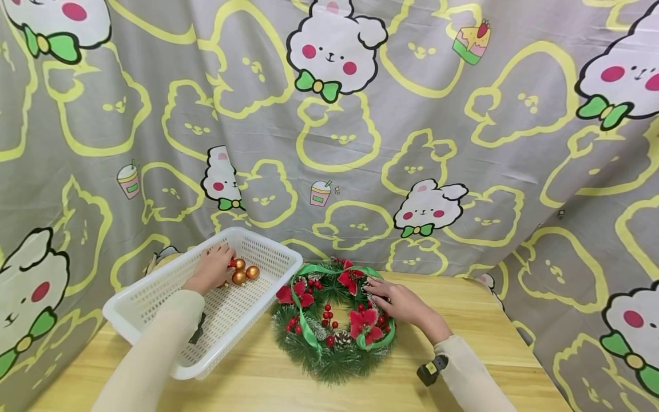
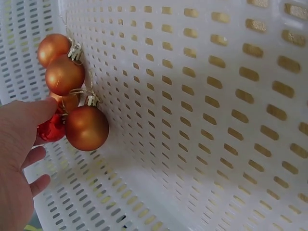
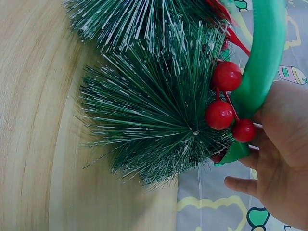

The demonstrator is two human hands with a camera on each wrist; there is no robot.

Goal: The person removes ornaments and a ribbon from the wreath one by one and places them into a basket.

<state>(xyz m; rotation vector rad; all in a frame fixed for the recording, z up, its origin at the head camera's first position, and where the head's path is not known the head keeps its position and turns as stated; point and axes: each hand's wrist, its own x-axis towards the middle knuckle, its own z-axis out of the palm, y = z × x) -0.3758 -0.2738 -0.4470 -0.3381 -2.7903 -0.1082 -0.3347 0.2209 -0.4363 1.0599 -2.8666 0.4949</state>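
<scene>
My left hand (image 1: 210, 269) reaches into a white perforated basket (image 1: 123, 306). Its thumb and fingers pinch a small red bauble (image 2: 52, 129). Against that bauble lie several orange baubles (image 2: 86, 127) with metallic caps and string loops. To the right of the basket, a green wreath (image 1: 332, 366) lies on the table, bearing red flowers (image 1: 364, 325), red berries (image 3: 219, 114), pinecones (image 1: 342, 341) and a loose green ribbon (image 1: 308, 332). My right hand (image 1: 399, 300) rests on the wreath's right side with extended fingers, beside the ribbon; some fingertips are hidden among the foliage.
The wooden table (image 1: 453, 320) ends at a grey curtain (image 1: 350, 143) printed with cartoon animals, which hangs behind and at both sides. A dark object (image 1: 198, 329) sits in the basket, partly covered by the left sleeve. A small black device (image 1: 432, 369) is at the right wrist.
</scene>
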